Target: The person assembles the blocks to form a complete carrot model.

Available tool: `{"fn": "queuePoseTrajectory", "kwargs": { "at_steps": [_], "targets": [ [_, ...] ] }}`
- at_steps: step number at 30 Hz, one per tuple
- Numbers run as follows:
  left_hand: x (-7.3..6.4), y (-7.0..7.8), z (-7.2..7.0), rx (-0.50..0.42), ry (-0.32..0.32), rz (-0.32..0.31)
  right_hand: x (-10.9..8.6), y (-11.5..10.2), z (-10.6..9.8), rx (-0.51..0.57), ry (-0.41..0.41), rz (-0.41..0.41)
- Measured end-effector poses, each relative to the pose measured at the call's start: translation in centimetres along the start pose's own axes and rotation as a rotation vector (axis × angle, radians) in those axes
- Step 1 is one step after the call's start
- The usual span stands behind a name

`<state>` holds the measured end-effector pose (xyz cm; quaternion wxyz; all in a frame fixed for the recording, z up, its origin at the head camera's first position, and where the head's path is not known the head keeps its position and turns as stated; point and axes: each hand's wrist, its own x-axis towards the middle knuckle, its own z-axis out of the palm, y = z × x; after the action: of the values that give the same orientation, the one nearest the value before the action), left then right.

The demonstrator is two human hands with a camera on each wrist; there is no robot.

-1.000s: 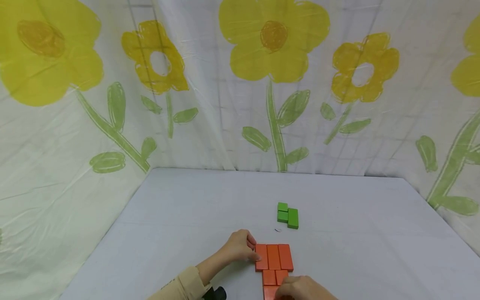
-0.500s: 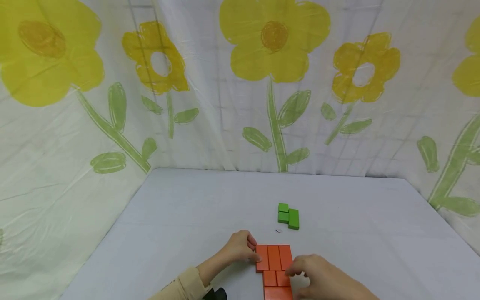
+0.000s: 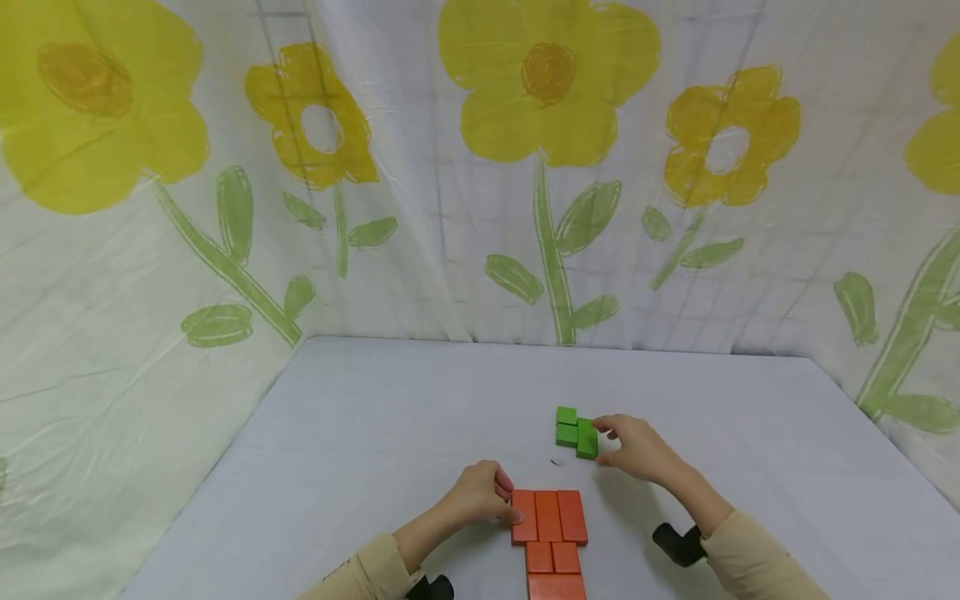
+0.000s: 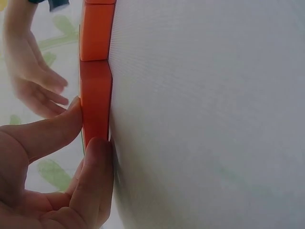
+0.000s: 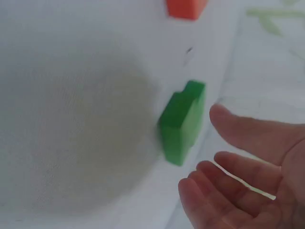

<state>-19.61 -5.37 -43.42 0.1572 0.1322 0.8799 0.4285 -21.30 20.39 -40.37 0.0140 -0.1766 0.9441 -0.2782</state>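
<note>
Flat orange-red blocks lie on the white table: a row of three long ones, with smaller ones below it. My left hand pinches the far-left orange-red block, thumb on one side and fingertips at its end. Farther back, a green oblong block lies against two small green blocks. My right hand is beside the oblong one, thumb and fingers spread apart. In the right wrist view, a gap shows between the fingertips and the green oblong block.
A small dark mark is on the table between the green and orange-red blocks. A white curtain printed with yellow flowers hangs behind the table. Black straps are at both wrists.
My right hand has left the near orange-red blocks and moved away from me to the green blocks, its fingers opening. My left hand and the blocks have stayed in place.
</note>
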Motion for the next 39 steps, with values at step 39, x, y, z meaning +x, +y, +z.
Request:
{"fn": "queuePoseTrajectory", "kwargs": {
  "at_steps": [39],
  "targets": [
    [0.0, 0.0, 0.0, -0.003, -0.002, -0.021, 3.3, 0.6, 2.9, 0.146, -0.162, -0.182]
  ]
}}
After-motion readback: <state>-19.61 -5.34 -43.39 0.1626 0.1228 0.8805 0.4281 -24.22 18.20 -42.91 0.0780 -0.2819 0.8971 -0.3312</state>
